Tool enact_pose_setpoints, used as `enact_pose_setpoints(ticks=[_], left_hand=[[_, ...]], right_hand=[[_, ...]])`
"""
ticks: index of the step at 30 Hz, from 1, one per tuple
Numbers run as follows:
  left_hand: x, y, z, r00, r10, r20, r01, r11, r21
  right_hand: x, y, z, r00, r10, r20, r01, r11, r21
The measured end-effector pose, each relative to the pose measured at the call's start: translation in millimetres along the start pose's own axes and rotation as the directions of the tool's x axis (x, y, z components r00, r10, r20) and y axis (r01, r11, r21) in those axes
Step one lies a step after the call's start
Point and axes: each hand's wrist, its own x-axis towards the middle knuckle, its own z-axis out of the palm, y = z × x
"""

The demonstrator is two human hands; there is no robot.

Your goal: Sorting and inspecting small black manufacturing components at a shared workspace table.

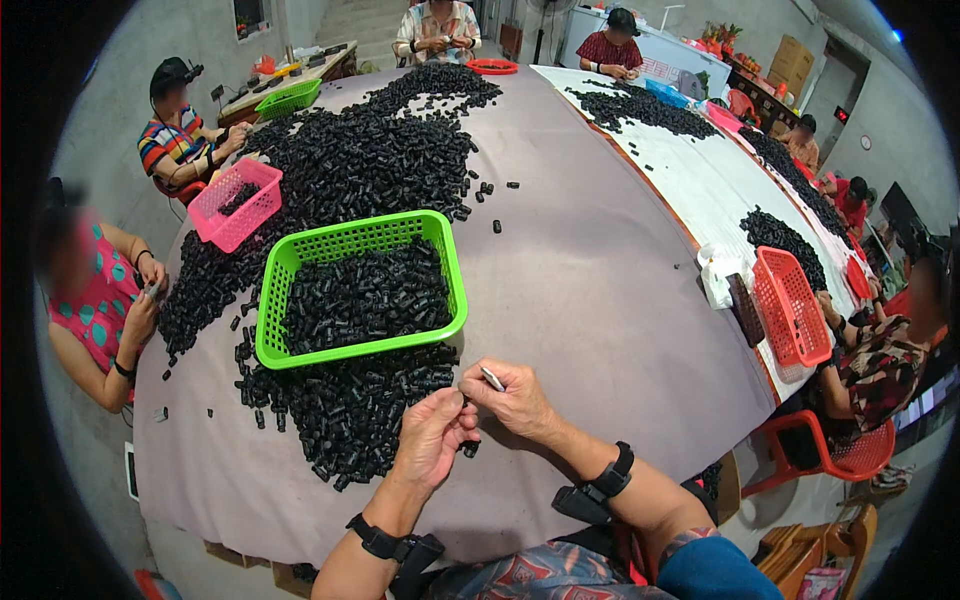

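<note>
My left hand point(432, 440) and my right hand point(512, 400) meet over the near part of the table, fingertips almost touching. The right one is closed around a slim silvery tool point(492, 379), whose end shows above the fist; its kind is not clear. Between the left thumb and fingers is a small black plastic part, mostly hidden by the fingers. Just left of my hands spreads a heap of short black cylindrical parts point(345, 415). Beyond that heap, a bright green plastic basket point(458, 290) holds many more of the same parts.
A pink basket point(236, 238) stands on the large black heap point(370, 150) at the left. Across the table, a red-orange basket point(790, 305) sits near a white bag point(722, 272). Several people sit around the tables. A red chair point(860, 450) stands at the right.
</note>
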Motion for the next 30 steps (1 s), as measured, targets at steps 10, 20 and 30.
enact_pose_setpoints(ticks=[10, 20, 30], left_hand=[[-8, 0, -3, 0.999, -0.038, 0.029, 0.041, 0.993, -0.111], [3, 2, -2, 0.996, -0.08, 0.05, 0.087, 0.983, -0.162], [2, 2, -7, 0.999, 0.007, 0.053, 0.004, 0.98, -0.197]], right_hand=[[-4, 0, 6, 0.998, -0.026, 0.052, 0.023, 0.998, 0.054], [2, -4, 0, 0.999, 0.023, 0.023, -0.024, 0.998, 0.053], [0, -11, -2, 0.985, -0.161, 0.058, 0.171, 0.957, -0.233]])
